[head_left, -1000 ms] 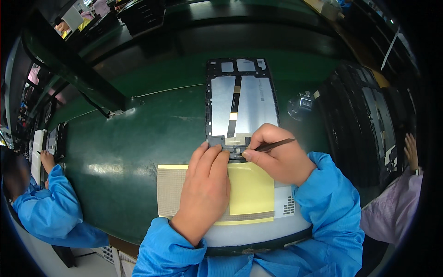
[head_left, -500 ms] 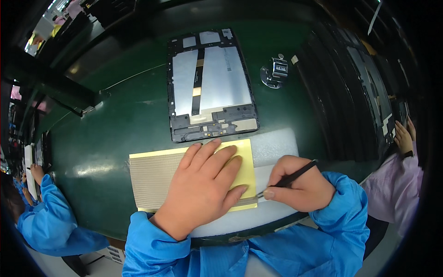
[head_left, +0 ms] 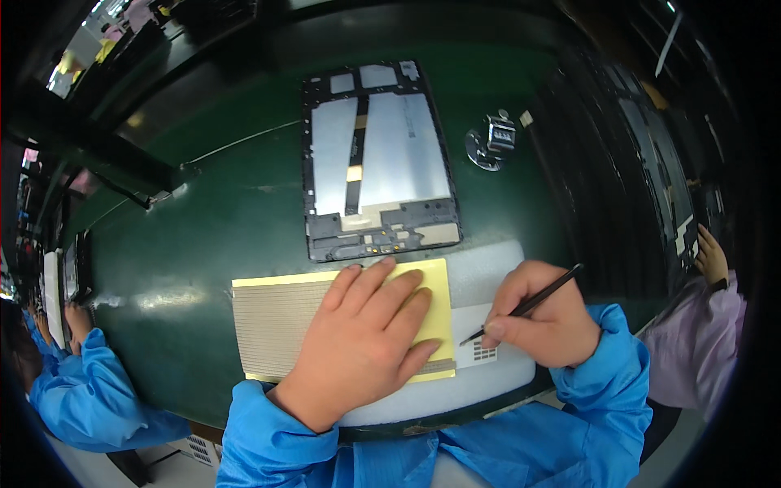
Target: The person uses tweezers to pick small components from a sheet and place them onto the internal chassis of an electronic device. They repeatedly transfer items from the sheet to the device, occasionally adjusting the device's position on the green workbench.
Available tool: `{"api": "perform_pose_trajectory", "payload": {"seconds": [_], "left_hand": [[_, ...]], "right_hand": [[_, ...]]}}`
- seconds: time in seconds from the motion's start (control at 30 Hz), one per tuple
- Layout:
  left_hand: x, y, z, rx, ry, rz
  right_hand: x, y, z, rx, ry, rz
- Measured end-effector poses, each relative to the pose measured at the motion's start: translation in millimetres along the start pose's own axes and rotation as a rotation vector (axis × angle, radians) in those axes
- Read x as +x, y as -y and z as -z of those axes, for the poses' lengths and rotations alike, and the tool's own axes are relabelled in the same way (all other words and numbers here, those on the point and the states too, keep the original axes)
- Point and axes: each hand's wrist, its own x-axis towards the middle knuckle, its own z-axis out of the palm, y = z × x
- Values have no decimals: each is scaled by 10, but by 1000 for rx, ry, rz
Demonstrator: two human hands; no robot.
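Observation:
My left hand [head_left: 358, 350] lies flat, fingers spread, on a yellow backing sheet [head_left: 438, 305] covered with rows of small tan-grey strips. Pinched in my right hand [head_left: 545, 317] are black tweezers [head_left: 543, 295], their tips pointing down-left just right of the sheet's edge. Below the tips is a white card [head_left: 470, 315] with a small grid of dark rectangles [head_left: 485, 350]. Whether the tips hold a piece is too small to tell. Sheet and card rest on a white foam pad [head_left: 480, 268]. Beyond them lies a tablet's inner frame [head_left: 382, 154] with a dark ribbon cable.
A silver tally counter [head_left: 493, 140] stands right of the tablet frame. Dark panels [head_left: 610, 179] are stacked in a long row at the right. People work on both sides: a blue sleeve [head_left: 102, 390] at left, a hand [head_left: 713, 259] with a pink sleeve at right.
My right hand has drawn the tweezers slightly right, off the sheet's lower right edge, and the card's dark rectangles now show. My left hand stays on the sheet. The whole view shifted slightly.

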Motion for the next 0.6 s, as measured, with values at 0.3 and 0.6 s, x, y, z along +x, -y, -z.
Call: {"api": "perform_pose_trajectory", "payload": {"seconds": [0.3,0.6], "left_hand": [[-33,151,20,133,-196,230],[-20,158,18,130,-143,301]], "right_hand": [[924,151,-91,-109,-37,141],[995,68,-93,-254,29,233]]}}
